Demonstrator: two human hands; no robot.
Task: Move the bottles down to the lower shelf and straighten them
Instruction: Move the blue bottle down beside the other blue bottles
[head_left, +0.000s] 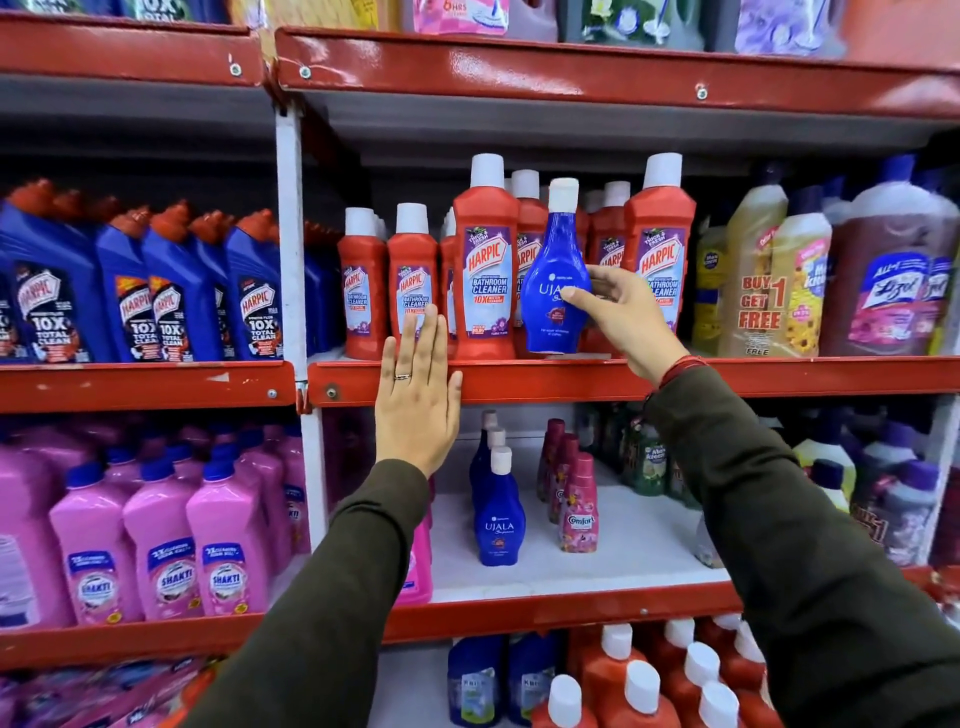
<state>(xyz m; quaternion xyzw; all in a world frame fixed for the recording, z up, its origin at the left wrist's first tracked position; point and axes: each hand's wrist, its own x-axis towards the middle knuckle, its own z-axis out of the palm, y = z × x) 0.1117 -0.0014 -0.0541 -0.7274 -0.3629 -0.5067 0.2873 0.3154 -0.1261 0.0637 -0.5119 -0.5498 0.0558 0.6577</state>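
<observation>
A blue Ujala bottle (551, 291) with a white cap stands at the front edge of the middle shelf (519, 382), among red Harpic bathroom cleaner bottles (485, 270). My right hand (621, 317) grips its right side, thumb across the label. My left hand (418, 395) is flat and open, fingers together, palm against the red shelf edge and a small Harpic bottle. On the lower shelf (623, 551) a row of blue Ujala bottles (496, 514) stands one behind another, beside pink Comfort bottles (576, 504).
Blue Harpic bottles (156, 296) fill the middle shelf at left, yellow and brown Lizol bottles (831, 280) at right. Pink Shakti bottles (161, 561) crowd the lower left. White shelf floor shows right of the Comfort bottles. Red bottles (670, 680) sit on the bottom shelf.
</observation>
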